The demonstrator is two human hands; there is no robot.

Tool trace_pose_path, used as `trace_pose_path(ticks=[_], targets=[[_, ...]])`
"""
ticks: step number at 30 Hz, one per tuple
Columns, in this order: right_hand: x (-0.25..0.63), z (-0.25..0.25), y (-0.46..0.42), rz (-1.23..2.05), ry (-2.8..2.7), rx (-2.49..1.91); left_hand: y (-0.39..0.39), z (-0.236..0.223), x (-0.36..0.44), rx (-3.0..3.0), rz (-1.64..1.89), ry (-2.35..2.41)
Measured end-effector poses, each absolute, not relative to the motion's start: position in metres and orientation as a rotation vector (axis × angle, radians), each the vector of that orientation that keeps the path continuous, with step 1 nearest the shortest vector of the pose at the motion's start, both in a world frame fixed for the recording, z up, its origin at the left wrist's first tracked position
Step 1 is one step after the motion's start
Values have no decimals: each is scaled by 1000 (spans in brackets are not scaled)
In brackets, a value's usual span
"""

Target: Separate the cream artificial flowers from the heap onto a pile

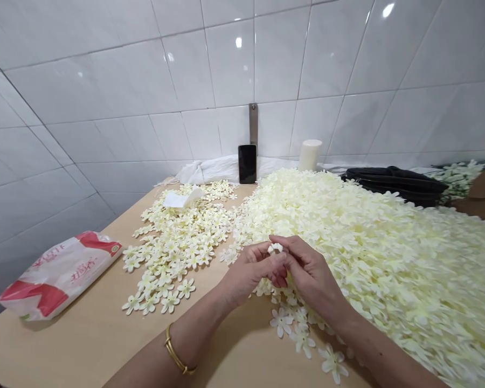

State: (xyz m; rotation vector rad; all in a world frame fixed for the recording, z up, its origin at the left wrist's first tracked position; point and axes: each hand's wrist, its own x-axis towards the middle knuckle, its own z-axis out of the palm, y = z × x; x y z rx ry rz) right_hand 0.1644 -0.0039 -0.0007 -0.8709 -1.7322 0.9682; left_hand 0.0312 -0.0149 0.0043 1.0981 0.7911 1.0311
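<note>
Nearest me, a gold bracelet (pixel 172 352) circles the left wrist, and a few loose flowers (pixel 334 362) lie on the wooden table (pixel 105 345) below the right hand (pixel 312 274). I see that hand and the left hand (pixel 250 269) meeting, fingers curled, with a small white blossom (pixel 275 248) pinched between their fingertips; I cannot tell which bears more of the grip. A large heap of pale flowers (pixel 367 242) fills my right side, reaching just behind the hands. To my left are a thinner spread of flowers (pixel 186 229) and a red-and-white package (pixel 64 272). A paper slip (pixel 181 199) rests on that spread. Farther off, I make out an upright phone (pixel 247 164), a white cylinder (pixel 310 155) and a black bag (pixel 394 184) before the tiled wall (pixel 125 97).
</note>
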Motion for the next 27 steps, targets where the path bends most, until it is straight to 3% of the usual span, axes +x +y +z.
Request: trace_pose_path(ticks=[3, 7, 14, 17, 20, 23, 27], targets=[[164, -1, -4, 739, -1773, -857, -18, 6, 35, 1067, 1041, 775], [162, -3, -5, 745, -1731, -854, -23, 9, 41, 1031, 1121, 832], [158, 7, -12, 1340, -1460, -912, -22, 12, 37, 932, 1022, 703], [156, 10, -11, 1410, -1360, -915, -22, 13, 36, 962, 948, 734], [159, 10, -8, 1200, -1477, -958, -22, 13, 36, 1071, 915, 958], [163, 10, -8, 836, -1720, -1092, -23, 13, 39, 1128, 1122, 1197], [169, 6, -7, 294, -1957, -1101, -26, 15, 45, 1032, 1250, 1075]])
